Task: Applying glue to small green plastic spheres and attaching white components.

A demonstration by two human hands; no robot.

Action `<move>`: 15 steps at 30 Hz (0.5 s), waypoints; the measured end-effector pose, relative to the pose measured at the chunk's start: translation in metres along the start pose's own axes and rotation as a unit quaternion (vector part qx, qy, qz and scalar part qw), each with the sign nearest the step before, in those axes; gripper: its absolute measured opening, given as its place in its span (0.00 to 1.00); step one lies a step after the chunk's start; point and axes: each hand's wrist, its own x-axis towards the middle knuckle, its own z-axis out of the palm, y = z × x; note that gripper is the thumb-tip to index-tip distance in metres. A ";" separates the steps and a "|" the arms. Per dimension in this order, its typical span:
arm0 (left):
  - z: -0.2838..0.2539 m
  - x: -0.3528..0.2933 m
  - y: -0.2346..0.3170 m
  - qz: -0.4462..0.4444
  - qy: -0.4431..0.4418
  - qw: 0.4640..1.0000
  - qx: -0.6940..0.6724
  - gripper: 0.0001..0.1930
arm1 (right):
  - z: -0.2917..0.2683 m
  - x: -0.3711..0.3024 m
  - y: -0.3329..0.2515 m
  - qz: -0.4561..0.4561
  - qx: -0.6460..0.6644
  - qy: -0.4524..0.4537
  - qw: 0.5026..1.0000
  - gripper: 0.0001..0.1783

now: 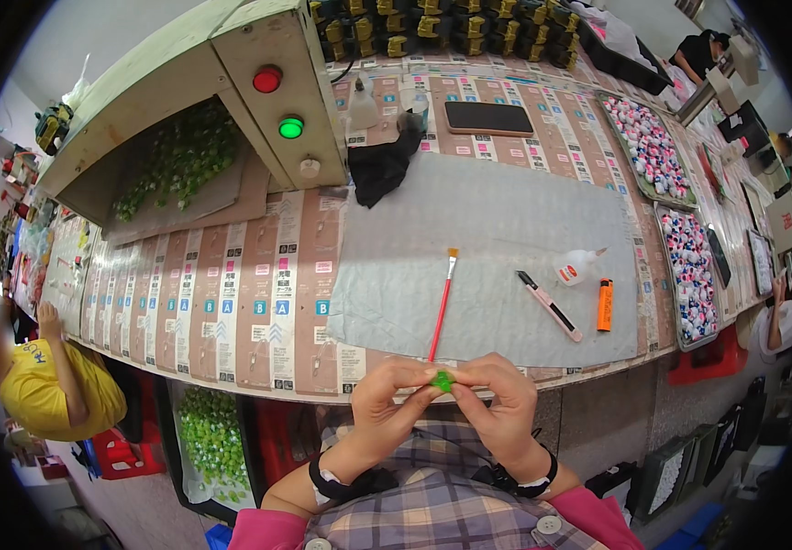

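A small bright green piece (443, 380) is pinched between the fingertips of my left hand (392, 403) and my right hand (497, 403), just off the table's front edge. Its exact kind is too small to make out. Beyond my hands, a brush with a red handle (441, 316) lies on the grey cloth (387, 275), bristles pointing away. To the right on the same cloth are a pink and black pen-shaped tool (550, 307), a small white glue bottle (579, 266) lying tilted, and an orange lighter (605, 305).
A cream metal machine (276, 73) with red and green lights covers the far left; green pieces lie inside. A black cloth (382, 170), a squeeze bottle (363, 105) and a phone (488, 118) sit behind the grey cloth. Trays of coloured balls (687, 266) line the right. A person in yellow (61, 390) sits left.
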 end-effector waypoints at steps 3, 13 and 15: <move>0.001 0.000 0.000 -0.001 0.001 1.000 0.004 0.10 | 0.000 -0.001 -0.001 0.003 0.000 0.003 1.000 0.08; 0.000 0.001 0.003 0.016 -0.001 1.000 0.013 0.10 | -0.001 -0.001 -0.003 -0.006 -0.004 0.000 1.000 0.08; -0.001 0.000 0.003 0.017 -0.016 1.000 0.014 0.10 | -0.001 -0.001 -0.003 -0.007 -0.006 -0.001 1.000 0.08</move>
